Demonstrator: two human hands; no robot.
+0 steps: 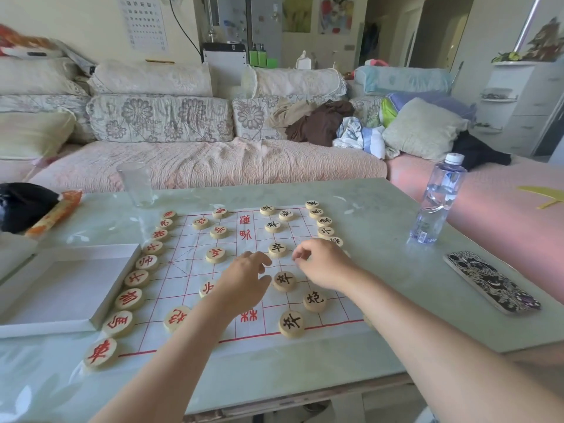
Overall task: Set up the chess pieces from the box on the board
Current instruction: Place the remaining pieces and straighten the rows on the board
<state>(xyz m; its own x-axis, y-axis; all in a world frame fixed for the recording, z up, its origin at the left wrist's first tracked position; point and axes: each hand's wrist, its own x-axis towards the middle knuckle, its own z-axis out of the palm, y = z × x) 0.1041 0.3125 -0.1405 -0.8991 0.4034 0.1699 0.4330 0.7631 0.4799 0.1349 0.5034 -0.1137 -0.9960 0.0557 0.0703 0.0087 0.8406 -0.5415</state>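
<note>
Open white box (61, 288) at left, white floor showing; bottle (436, 203) at right holds water. Across the board (189, 248), pieces (283, 280). The left hand (244, 279) hangs loose, half-covering a red piece (207, 289); right hand (326, 264) curled, grip unclear.

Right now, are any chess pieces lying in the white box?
No, the white box left of the board shows only its bare white bottom.

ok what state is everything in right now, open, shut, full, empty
box, open, nothing visible inside
chess pieces, face up on the board
board, spread flat
water bottle, upright, capped, partly full
glass, upright, looks empty
phone, lying flat, patterned case up
left hand, over the board, fingers loosely curled, holding nothing
right hand, over the board, fingers curled, unclear if holding a piece
</note>
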